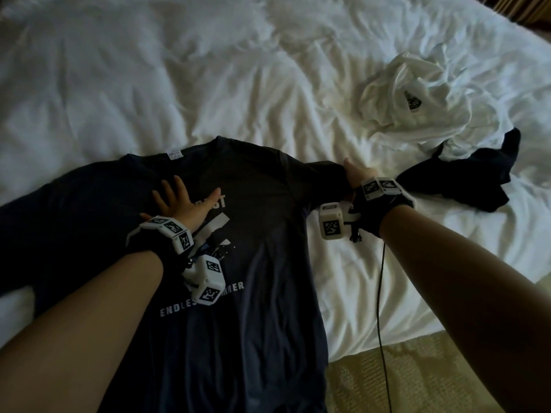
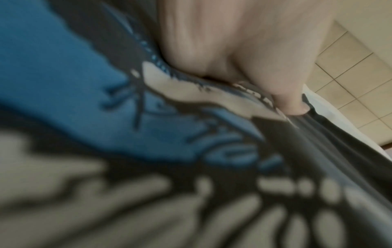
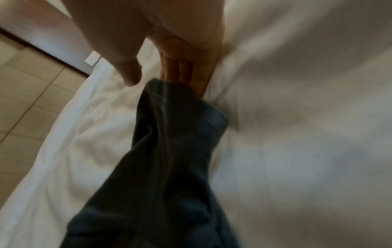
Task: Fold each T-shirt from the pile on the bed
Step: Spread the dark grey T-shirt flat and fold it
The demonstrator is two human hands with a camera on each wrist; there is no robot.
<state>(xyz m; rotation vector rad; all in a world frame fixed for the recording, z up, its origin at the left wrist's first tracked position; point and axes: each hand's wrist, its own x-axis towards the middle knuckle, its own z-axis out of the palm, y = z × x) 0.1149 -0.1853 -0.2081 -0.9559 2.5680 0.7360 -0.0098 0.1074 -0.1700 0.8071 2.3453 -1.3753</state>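
- The dark navy cotton T-shirt with a white and blue chest print [image 1: 253, 234] lies front-up near the bed's [image 1: 208, 70] near edge, collar towards the far side, its hem running off the near edge towards the person.
- The left hand [image 1: 182, 204] lies flat on the chest with its fingers [image 1: 171, 189] spread wide and straight, holding nothing; it probably serves as an anchor so the body of the shirt does not slide while the sleeve is pulled.
- The left wrist view is blurred, but it shows the thumb [image 2: 292, 100] pressing down on the printed cloth [image 2: 63, 67].
- The right hand [image 1: 357, 177] is at the end of the shirt's sleeve [image 1: 325, 177] on the person's right, drawing it outwards along the bed. In the right wrist view the sleeve's hem [image 3: 169, 94] meets the curled fingers [image 3: 184, 72] and the thumb [image 3: 127, 67] stands just above it; I judge it a loose pinch, though the blur leaves the contact uncertain.
- The sleeve looks bunched and creased, so spreading it flat seems to be the step in hand before any fold.
- The shirt's other sleeve trails towards the bed's left edge, the torso fairly smooth.
- Towards the bed's right edge the pile waits: a crumpled white T-shirt [image 1: 417, 93] lying over a rumpled dark garment [image 1: 465, 177], both unfolded.
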